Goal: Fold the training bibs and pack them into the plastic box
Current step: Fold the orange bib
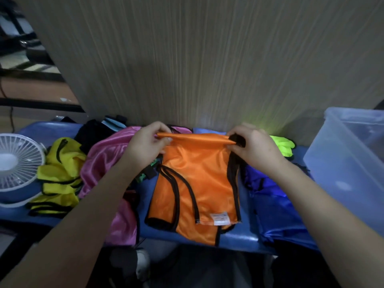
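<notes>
An orange training bib [197, 183] with black trim lies on the blue table [239, 238], its far edge rolled over. My left hand [145, 146] pinches the left end of that rolled edge. My right hand [253, 146] pinches the right end. A white label sits near the bib's near edge. The clear plastic box [349, 150] stands at the right, beyond my right arm. What lies inside the box is unclear.
A pink bib [104, 163] and a yellow bib [60, 175] lie to the left. A blue bib [270, 200] lies to the right, with a neon green one [282, 145] behind it. At the far left stands a white fan [18, 163]. A wood-grain panel rises behind the table.
</notes>
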